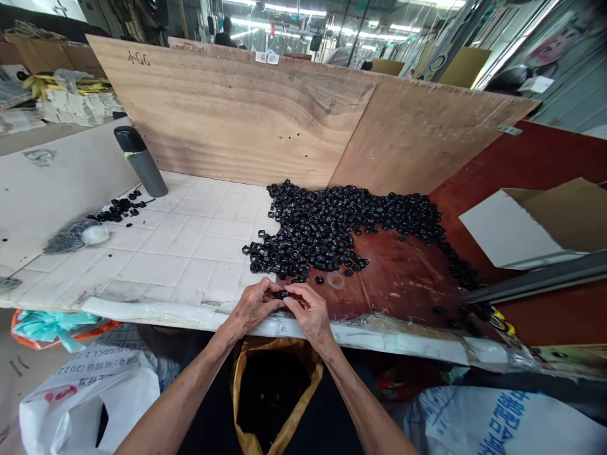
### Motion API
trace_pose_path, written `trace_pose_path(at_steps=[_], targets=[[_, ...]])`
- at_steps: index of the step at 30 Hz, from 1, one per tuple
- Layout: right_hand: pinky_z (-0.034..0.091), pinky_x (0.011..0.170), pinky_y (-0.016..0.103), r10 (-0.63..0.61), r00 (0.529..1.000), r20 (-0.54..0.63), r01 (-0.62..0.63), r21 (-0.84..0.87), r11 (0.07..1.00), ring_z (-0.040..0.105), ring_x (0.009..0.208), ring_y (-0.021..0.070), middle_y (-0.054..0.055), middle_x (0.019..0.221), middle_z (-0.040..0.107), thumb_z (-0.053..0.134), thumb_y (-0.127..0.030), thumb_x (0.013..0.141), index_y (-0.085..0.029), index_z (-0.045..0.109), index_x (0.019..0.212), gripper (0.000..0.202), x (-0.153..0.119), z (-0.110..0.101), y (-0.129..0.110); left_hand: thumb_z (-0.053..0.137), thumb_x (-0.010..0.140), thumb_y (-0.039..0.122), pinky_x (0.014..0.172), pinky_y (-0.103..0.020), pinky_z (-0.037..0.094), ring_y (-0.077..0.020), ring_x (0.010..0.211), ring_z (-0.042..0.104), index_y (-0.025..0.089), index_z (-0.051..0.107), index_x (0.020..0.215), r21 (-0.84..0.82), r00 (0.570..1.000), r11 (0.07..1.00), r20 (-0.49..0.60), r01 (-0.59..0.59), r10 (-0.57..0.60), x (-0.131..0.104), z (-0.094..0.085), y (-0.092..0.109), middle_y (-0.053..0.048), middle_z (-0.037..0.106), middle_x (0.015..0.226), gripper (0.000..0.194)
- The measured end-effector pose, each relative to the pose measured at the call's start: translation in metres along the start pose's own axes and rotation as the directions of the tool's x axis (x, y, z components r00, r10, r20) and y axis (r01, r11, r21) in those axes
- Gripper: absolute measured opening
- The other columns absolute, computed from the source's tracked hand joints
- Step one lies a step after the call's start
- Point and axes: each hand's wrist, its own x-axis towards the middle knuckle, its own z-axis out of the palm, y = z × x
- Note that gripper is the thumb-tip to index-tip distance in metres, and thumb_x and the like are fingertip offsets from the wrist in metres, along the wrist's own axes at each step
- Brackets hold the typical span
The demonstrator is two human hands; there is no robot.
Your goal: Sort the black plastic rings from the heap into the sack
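Observation:
Just above the table's front edge, my left hand (257,304) and my right hand (309,311) meet fingertip to fingertip. Both pinch one small black plastic piece (283,294), mostly covered by the fingers. Beyond them spreads a large heap of small black ring-like plastic parts (313,234), with a few loose ones at its near side. Below my hands, a yellow-rimmed bag (239,379) stands open between my legs, its inside dark with black contents.
A grey bottle with a black lid (142,163) stands at the left, near a tied plastic bag (71,236) and scattered black bits (121,210). Wooden boards (246,107) wall the back. A cardboard box (535,221) and grey metal bar (540,278) are at the right.

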Motion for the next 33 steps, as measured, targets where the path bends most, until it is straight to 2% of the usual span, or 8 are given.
trace_pose_path(at_steps=[3, 7, 11, 15, 22, 26, 29, 33], targets=[[0.06, 0.081, 0.031, -0.029, 1.0, 0.013, 0.029, 0.009, 1.0, 0.072, 0.095, 0.0215, 0.009, 0.107, 0.072, 0.067, -0.026, 0.091, -0.022, 0.077, 0.104, 0.017, -0.0013, -0.0021, -0.0023, 0.077, 0.082, 0.025, 0.083, -0.031, 0.061, -0.0182, 0.088, 0.074, 0.017, 0.068, 0.098, -0.086, 1.0, 0.996, -0.008, 0.001, -0.002, -0.0002, -0.0014, -0.0015, -0.005, 0.076, 0.101, 0.021], [0.06, 0.081, 0.031, -0.038, 0.999, 0.013, 0.037, 0.038, 0.999, 0.072, 0.095, 0.0218, 0.009, 0.106, 0.073, 0.068, -0.024, 0.091, -0.022, 0.077, 0.103, 0.016, -0.0013, -0.0025, -0.0021, 0.075, 0.083, 0.024, 0.089, -0.032, 0.059, -0.0194, 0.096, 0.072, 0.016, 0.071, 0.093, -0.06, 1.0, 0.998, -0.023, -0.011, 0.01, -0.0001, -0.0034, -0.0011, -0.008, 0.075, 0.107, 0.013], [0.06, 0.077, 0.03, -0.02, 1.0, 0.002, 0.02, 0.033, 0.999, 0.073, 0.089, 0.0207, 0.008, 0.102, 0.075, 0.069, -0.022, 0.089, -0.022, 0.077, 0.101, 0.015, -0.0003, -0.0016, -0.0011, 0.075, 0.083, 0.025, 0.083, -0.031, 0.061, -0.0181, 0.09, 0.072, 0.019, 0.067, 0.12, -0.08, 1.0, 0.997, -0.012, 0.003, -0.004, 0.0, -0.0038, -0.0006, -0.006, 0.075, 0.104, 0.038], [0.059, 0.073, 0.028, -0.029, 0.999, -0.014, 0.029, -0.026, 0.999, 0.072, 0.083, 0.0193, 0.006, 0.097, 0.076, 0.068, -0.023, 0.089, -0.022, 0.077, 0.098, 0.013, 0.0003, -0.0007, -0.0009, 0.071, 0.088, 0.023, 0.082, -0.029, 0.058, -0.017, 0.089, 0.072, 0.019, 0.072, 0.111, 0.063, 0.997, 0.995, 0.005, -0.082, 0.082, -0.0012, -0.0044, -0.0005, -0.006, 0.074, 0.103, 0.023], [0.058, 0.062, 0.026, 0.024, 1.0, 0.018, -0.024, -0.029, 0.999, 0.072, 0.065, 0.0164, 0.006, 0.088, 0.074, 0.066, -0.03, 0.091, -0.02, 0.076, 0.096, 0.015, 0.0006, 0.0017, 0.0018, 0.068, 0.091, 0.018, 0.09, -0.031, 0.057, -0.0184, 0.097, 0.072, 0.018, 0.07, 0.108, 0.168, 0.968, 0.954, 0.016, -0.249, 0.25, -0.0016, -0.0052, 0.0011, -0.008, 0.074, 0.106, 0.016], [0.055, 0.056, 0.024, 0.073, 0.997, 0.034, -0.07, -0.069, 0.995, 0.067, 0.053, 0.015, 0.001, 0.067, 0.07, 0.064, -0.033, 0.092, -0.019, 0.074, 0.094, 0.018, 0.0012, 0.0023, 0.0008, 0.066, 0.092, 0.017, 0.091, -0.031, 0.056, -0.0182, 0.1, 0.071, 0.018, 0.069, 0.108, 0.195, 0.947, 0.928, 0.024, -0.317, 0.319, -0.0011, -0.0052, 0.0015, -0.008, 0.074, 0.106, 0.016], [0.052, 0.055, 0.024, 0.056, 0.998, 0.044, -0.049, -0.14, 0.989, 0.063, 0.05, 0.0145, -0.002, 0.057, 0.063, 0.06, -0.033, 0.095, -0.019, 0.074, 0.093, 0.02, 0.0016, 0.0028, -0.0004, 0.065, 0.093, 0.017, 0.091, -0.031, 0.056, -0.0183, 0.098, 0.071, 0.019, 0.07, 0.108, 0.195, 0.951, 0.932, 0.032, -0.307, 0.307, -0.0009, -0.0046, 0.0039, -0.007, 0.074, 0.105, 0.016], [0.053, 0.059, 0.025, -0.028, 0.999, 0.041, 0.034, -0.169, 0.985, 0.065, 0.059, 0.0152, 0.003, 0.074, 0.069, 0.059, -0.029, 0.096, -0.02, 0.076, 0.096, 0.019, 0.0031, 0.0029, -0.0001, 0.067, 0.091, 0.018, 0.088, -0.031, 0.056, -0.0183, 0.095, 0.071, 0.018, 0.072, 0.106, 0.145, 0.98, 0.969, 0.022, -0.198, 0.197, -0.0008, -0.0033, 0.0072, -0.007, 0.075, 0.104, 0.016]])
